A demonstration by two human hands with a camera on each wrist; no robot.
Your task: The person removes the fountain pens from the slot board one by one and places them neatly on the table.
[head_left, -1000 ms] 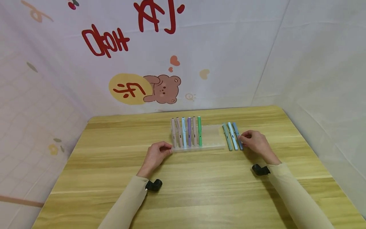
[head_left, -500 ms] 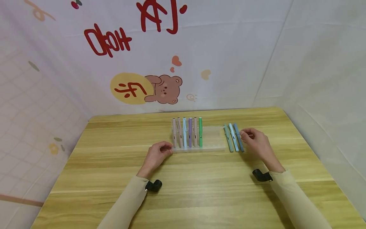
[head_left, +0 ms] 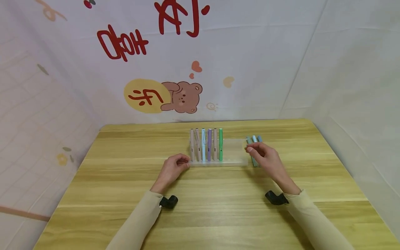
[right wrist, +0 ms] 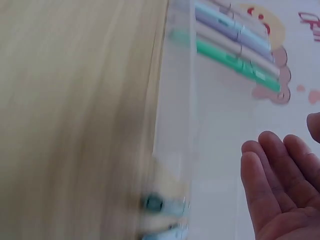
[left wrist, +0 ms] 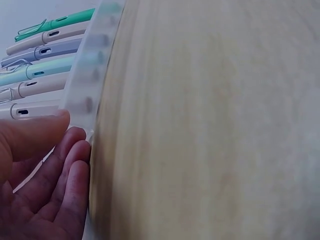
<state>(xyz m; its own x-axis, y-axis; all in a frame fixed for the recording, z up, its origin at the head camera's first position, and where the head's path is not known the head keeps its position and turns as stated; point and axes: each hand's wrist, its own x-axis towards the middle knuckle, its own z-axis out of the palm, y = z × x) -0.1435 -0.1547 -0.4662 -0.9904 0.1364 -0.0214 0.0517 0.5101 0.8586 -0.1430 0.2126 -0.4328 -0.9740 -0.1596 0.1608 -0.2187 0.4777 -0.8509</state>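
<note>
A clear plastic pen rack [head_left: 234,152] stands on the table, with several capped pens upright in its left part: beige ones, a light blue pen [head_left: 203,146], a purple pen [head_left: 209,147] and a green pen [head_left: 221,146] rightmost. My left hand [head_left: 172,170] pinches the rack's left front corner; the left wrist view shows the thumb over the ledge [left wrist: 92,65]. By the rack's right end hovers my right hand [head_left: 267,161], its fingers [right wrist: 257,185] loosely bent and holding nothing. Partly hidden behind it lie a grey-green pen [head_left: 254,162], a pale blue pen [head_left: 254,138] and a blue pen [head_left: 259,138].
The wooden table [head_left: 218,208] runs back to a white printed cloth [head_left: 256,52] with a cartoon bear [head_left: 184,98]. More cloth hangs at both sides. A black wrist camera [head_left: 168,202] sits on the left wrist, another camera [head_left: 276,198] on the right.
My right hand has left the blue pen at the far right and moved left, over the loose pens to the rack's right end. The left hand has stayed at its corner.
</note>
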